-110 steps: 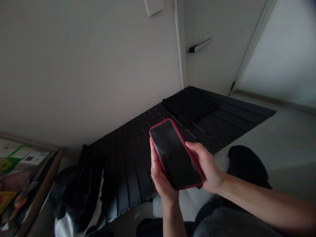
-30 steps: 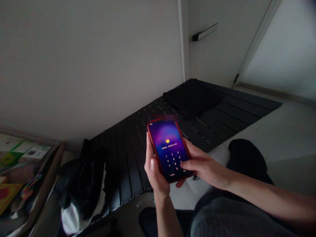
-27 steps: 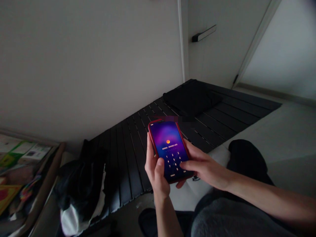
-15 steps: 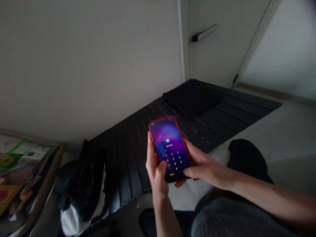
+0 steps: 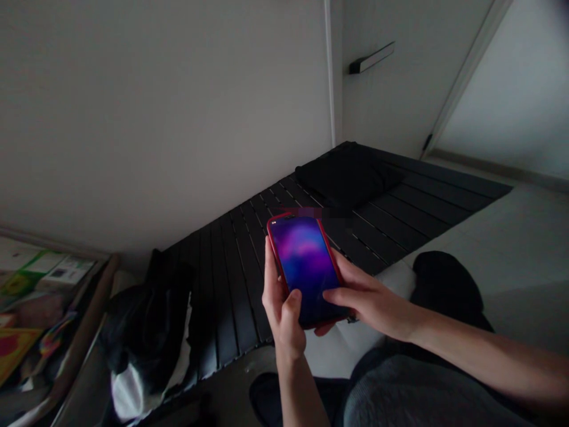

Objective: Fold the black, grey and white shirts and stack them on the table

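A smartphone [image 5: 304,261] in a red case is held upright-tilted between both hands, its lit screen facing me with a blurred purple and blue background. Along its left edge, my left hand [image 5: 287,314] wraps the case, the thumb lying at the lower left of the screen. My right hand [image 5: 368,296] grips the opposite edge, and its thumb rests over the lower right of the screen. The fingers behind the phone are mostly hidden; some fingertips show beneath its bottom edge.
Beyond the phone stretches a dark slatted bench [image 5: 235,284] with a black cushion [image 5: 347,175] along the wall. Black and white cloth [image 5: 146,338] lies at the left. A bin of colourful packages [image 5: 40,308] stands far left. A door handle [image 5: 372,58] is at the back.
The number keypad and dots on the phone screen have vanished, leaving a blurred purple-blue background. My right thumb has moved slightly up and left over the screen.
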Demonstrator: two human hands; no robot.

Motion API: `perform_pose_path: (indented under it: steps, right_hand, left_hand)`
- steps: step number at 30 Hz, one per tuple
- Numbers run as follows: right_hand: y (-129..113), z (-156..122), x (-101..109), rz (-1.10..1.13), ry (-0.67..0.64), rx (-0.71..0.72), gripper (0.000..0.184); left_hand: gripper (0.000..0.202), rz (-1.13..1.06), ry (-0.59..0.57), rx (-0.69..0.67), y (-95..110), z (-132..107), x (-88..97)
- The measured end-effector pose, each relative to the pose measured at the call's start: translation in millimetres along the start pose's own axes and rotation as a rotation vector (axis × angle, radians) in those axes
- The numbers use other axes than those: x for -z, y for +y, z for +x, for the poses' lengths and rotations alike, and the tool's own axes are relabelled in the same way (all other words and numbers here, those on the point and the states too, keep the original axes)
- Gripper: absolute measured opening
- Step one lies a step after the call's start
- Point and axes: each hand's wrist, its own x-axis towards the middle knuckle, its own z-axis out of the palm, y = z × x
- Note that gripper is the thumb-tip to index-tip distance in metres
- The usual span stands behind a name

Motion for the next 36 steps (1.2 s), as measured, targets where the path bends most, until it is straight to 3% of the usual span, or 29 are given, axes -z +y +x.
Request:
perform_pose_path:
  steps: [6, 12, 17, 21, 27, 31, 36]
  right_hand:
    - [1, 0, -4, -0.078, 0.009, 0.025, 0.089]
    - [-1, -4, -2, 0.004, -0.012, 0.006, 0.085]
    - [-6, -5, -5, 0.024, 0.064, -0.012, 0.084]
    - [-7, -3, -7, 0.044, 0.158, -0.013, 0.068]
    - [-7, -4, -8, 0.093, 0.137, -0.009, 0.059]
    - [-7, -6, -9, 0.08, 0.125, -0.002, 0.062]
    - [-3, -9, -5, 0.031, 0.059, 0.004, 0.078]
  left_hand:
    - [0.069, -0.023, 0.005, 0.016, 0, -1, -0.4]
    - [0.069, -0.062, 0.007, 0.025, 3, -2, 0.4]
    - [0.07, -0.07, -0.009, 0.006, 2, -3, -2.1]
    - [0.071, -0.004, -0.022, -0.014, 1, -5, -4.7]
    - [0.069, -0.001, -0.034, 0.002, 5, -5, -6.8]
    - [0.067, -0.038, -0.024, 0.012, 7, -6, -6.4]
    - [0.068, -0.048, -0.013, 0.026, 7, -8, -5.6]
